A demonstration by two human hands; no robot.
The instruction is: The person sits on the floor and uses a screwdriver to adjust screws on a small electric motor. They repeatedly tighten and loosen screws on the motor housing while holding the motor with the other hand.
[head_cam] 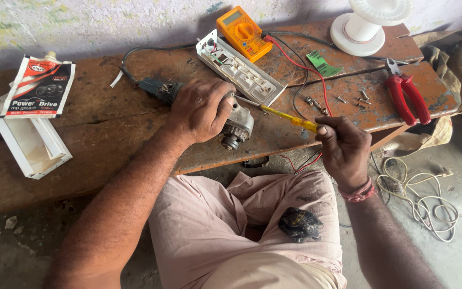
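A: Head view, big to small. Long worn brown wooden bench (108, 123) spans the frame, person sits behind it in pale pink trousers.

B: Hands?

A: Left hand (199, 109) is clamped down over a grey metal angle grinder (236, 126) lying on the bench near its front edge, gear head sticking out to the right of the fingers. Right hand (343, 147) is closed around a yellow-handled screwdriver (290, 120), shaft pointing left, tip at the grinder head.

B: Rest?

A: White plastic tray (28, 144) far left with a white-and-red grease pouch (38, 88) on its end. White switch board (239, 67) behind the grinder, orange multimeter (243, 32) touching it. White spool (364, 24) top right. Red-handled pliers (407, 96) right. Loose screws (343, 99) between the pliers and the screwdriver.
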